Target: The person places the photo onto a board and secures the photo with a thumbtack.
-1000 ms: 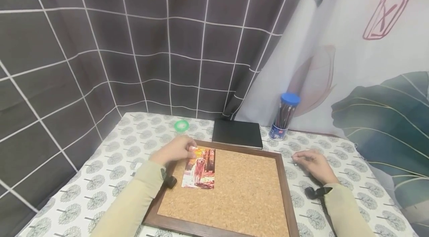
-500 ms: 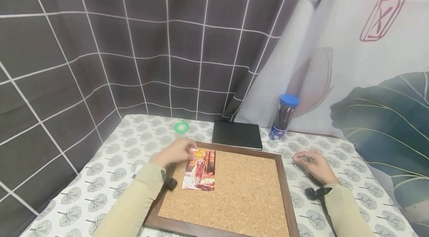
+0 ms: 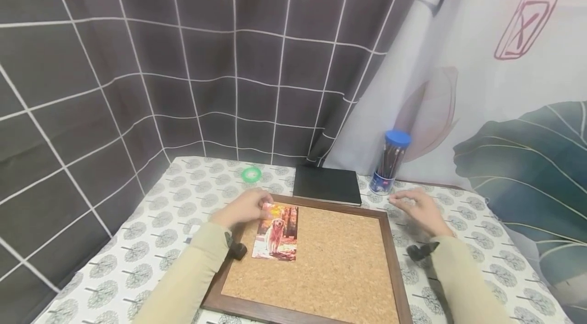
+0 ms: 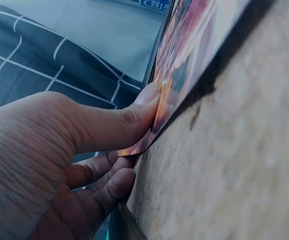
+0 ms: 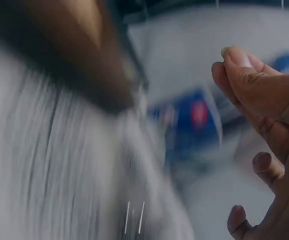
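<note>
My left hand [image 3: 243, 208] pinches the upper left corner of a photo [image 3: 275, 240] of a golden dog among autumn trees. In the left wrist view the thumb [image 4: 129, 117] lies on the photo's face, with fingers behind its corner. The photo lies over the upper left of a cork board [image 3: 330, 258] with a brown wooden frame. My right hand [image 3: 423, 212] is above the table beyond the board's upper right corner. Its thumb [image 5: 249, 80] and index finger meet at the tips, with a tiny pale thing there, its kind unclear; the other fingers are loosely bent.
Behind the board lies a black notebook [image 3: 327, 185]. A blue-lidded tub of pencils [image 3: 390, 163] stands at the back right. A green tape roll [image 3: 251, 174] is at the back left. A small whitish item [image 3: 190, 233] shows beside the left sleeve. Curtains hang behind.
My right hand has moved forward and a little left, toward the pencil tub. The left hand stays at the photo's corner. The head view has shifted slightly.
</note>
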A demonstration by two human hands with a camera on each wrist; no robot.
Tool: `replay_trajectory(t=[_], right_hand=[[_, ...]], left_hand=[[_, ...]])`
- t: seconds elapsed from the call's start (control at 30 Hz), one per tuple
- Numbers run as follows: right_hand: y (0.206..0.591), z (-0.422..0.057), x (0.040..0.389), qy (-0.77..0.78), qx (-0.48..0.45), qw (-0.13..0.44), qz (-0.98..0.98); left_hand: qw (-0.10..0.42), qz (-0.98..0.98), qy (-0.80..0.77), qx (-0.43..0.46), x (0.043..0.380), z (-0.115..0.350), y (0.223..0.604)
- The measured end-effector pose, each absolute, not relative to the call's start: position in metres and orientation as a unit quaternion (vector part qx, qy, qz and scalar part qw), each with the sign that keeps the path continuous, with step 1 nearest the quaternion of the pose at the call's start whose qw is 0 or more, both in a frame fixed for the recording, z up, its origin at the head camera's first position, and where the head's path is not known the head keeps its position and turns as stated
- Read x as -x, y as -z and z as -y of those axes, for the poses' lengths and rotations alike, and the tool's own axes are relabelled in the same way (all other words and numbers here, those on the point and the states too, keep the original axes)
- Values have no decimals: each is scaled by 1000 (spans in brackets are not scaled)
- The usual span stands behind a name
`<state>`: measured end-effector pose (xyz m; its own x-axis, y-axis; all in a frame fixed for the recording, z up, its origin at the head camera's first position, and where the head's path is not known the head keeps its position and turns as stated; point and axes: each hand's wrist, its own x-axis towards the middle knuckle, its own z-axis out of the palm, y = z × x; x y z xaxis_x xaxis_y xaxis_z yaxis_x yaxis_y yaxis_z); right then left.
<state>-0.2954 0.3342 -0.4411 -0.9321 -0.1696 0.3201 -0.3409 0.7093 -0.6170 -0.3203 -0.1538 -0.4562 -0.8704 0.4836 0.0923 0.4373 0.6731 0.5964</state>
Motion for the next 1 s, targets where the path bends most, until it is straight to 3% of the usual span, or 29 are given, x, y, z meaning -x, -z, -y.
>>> replay_trajectory(t=[0.17,0.33,0.47,0.6,0.8,1.0], right_hand=[[424,-247,319,-383,-243,92,886],[428,-147,334,-386,-330,-13,861],[449,-99,340,-395,-346,-66,849],[471,-89,346,-429,-319,-76,842],[477,-98,355,-478,-293,-42,827],[472,-92,362,-411,-340,-80,842]], left_hand=[[48,-913,-321,-245,321,155,461],[58,-906,-345,-238,319,156,467],[61,-905,-345,-243,317,153,471],[60,-904,-341,-251,317,147,472],[46,-909,-337,-241,319,146,464],[49,-915,-327,-232,322,153,460]])
